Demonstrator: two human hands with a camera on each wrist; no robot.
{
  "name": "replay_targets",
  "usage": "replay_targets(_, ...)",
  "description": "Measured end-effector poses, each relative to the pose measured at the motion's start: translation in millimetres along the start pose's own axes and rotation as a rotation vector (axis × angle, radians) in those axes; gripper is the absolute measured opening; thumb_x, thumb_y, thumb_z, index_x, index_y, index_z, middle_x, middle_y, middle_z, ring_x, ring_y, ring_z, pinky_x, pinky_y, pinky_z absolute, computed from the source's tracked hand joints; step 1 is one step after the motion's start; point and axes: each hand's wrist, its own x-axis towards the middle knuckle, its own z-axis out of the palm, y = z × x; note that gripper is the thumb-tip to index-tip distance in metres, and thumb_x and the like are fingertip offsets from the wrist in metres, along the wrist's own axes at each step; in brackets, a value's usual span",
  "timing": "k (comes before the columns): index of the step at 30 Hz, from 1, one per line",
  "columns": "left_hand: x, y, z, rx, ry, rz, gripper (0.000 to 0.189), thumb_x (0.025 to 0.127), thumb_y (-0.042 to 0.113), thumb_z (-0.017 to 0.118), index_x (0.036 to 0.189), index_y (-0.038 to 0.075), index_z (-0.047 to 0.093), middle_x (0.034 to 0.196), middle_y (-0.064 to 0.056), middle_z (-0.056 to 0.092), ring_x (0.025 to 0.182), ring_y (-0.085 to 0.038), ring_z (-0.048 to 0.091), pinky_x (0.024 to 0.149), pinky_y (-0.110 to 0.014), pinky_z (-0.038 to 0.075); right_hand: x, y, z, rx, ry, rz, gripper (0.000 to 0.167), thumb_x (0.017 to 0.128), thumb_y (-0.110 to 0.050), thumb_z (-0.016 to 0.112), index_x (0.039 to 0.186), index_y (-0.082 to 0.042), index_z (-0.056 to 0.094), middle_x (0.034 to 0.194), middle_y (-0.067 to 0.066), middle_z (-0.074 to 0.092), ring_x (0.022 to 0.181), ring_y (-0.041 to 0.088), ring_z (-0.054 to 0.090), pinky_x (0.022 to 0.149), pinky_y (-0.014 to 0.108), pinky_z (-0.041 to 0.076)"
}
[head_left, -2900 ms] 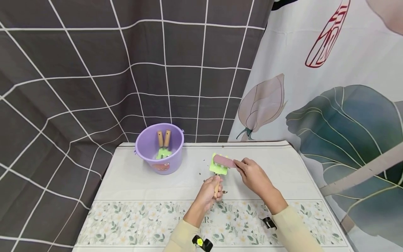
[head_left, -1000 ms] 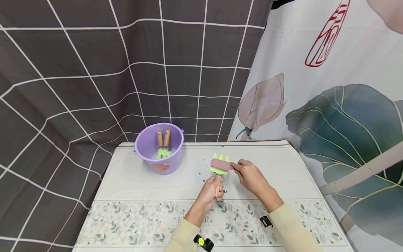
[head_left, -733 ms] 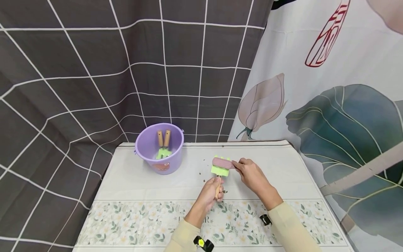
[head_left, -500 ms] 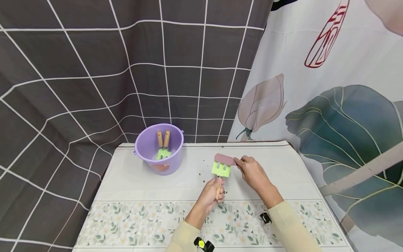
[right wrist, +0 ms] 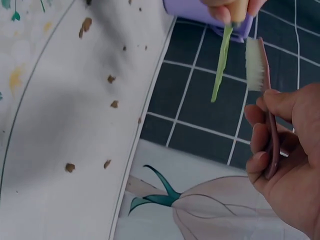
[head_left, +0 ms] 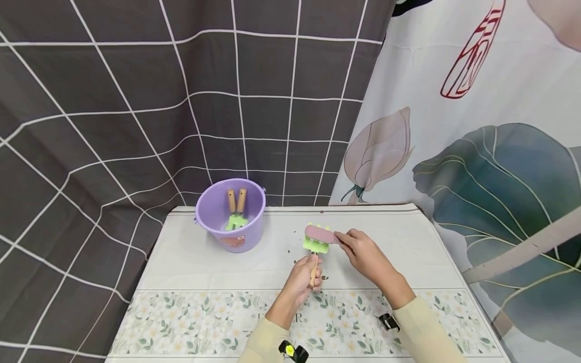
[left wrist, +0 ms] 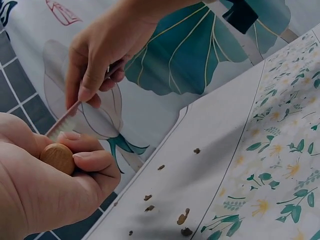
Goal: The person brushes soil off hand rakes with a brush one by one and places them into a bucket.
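Note:
In the head view my left hand (head_left: 299, 280) grips the wooden handle of a small green hand rake (head_left: 316, 247), its head pointing away from me. The round handle end (left wrist: 57, 158) shows in the left wrist view between curled fingers. My right hand (head_left: 364, 254) holds a pink scrubbing brush (head_left: 320, 234) by its handle, and the brush overlaps the rake's tines from above. In the right wrist view the pale bristles (right wrist: 254, 66) face the rake's thin green edge (right wrist: 221, 67), with a narrow gap between them.
A purple bucket (head_left: 255, 233) stands at the back left of the table, holding two small green tools with wooden handles (head_left: 242, 199). Brown crumbs (left wrist: 183, 216) lie scattered on the white tablecloth (head_left: 181, 267) under the hands. Dark checked and floral curtains hang behind.
The brush has gone back and forth along the rake head. Half a second ago it covered the tine tips; now it lies nearer the handle and slightly left. The left hand stays nearly still.

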Motion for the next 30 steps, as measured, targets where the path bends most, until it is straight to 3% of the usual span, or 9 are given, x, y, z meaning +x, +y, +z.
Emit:
replay_targets(6,-0.9,0.7,-0.8,-0.011,0.004,-0.002,0.03,0.114,0.03,0.033,0.122,0.005,0.047,0.076,0.004,0.045,0.057,-0.004,0.041,0.049,-0.014,0.035,-3.7,-5.8,6.2,0.02,-0.026,-0.013,0.028,0.096,-0.008,0.072,0.124,-0.005,0.074,0.089,0.003,0.064,0.073,0.01,0.053,0.062,0.026,0.049)
replay_targets(18,-3.5,2.2,-2.4,-0.011,-0.024,0.009,0.026,0.115,0.028,0.028,0.11,0.011,0.047,0.076,0.005,0.044,0.056,-0.003,0.04,0.049,-0.014,0.033,6.4,3.2,18.2,-0.016,0.033,-0.019,0.03,0.094,-0.003,0.074,0.124,-0.003,0.074,0.088,0.007,0.064,0.071,0.015,0.057,0.06,0.03,0.052)
replay_targets(30,-4.7,1.2,-2.6,-0.002,-0.025,0.014,0.026,0.114,0.028,0.029,0.111,0.011,0.048,0.076,0.005,0.044,0.056,-0.002,0.041,0.048,-0.014,0.034,24.3,26.8,29.2,0.007,0.076,0.06,0.031,0.095,-0.005,0.073,0.126,-0.003,0.073,0.088,0.009,0.064,0.071,0.017,0.058,0.06,0.034,0.052)
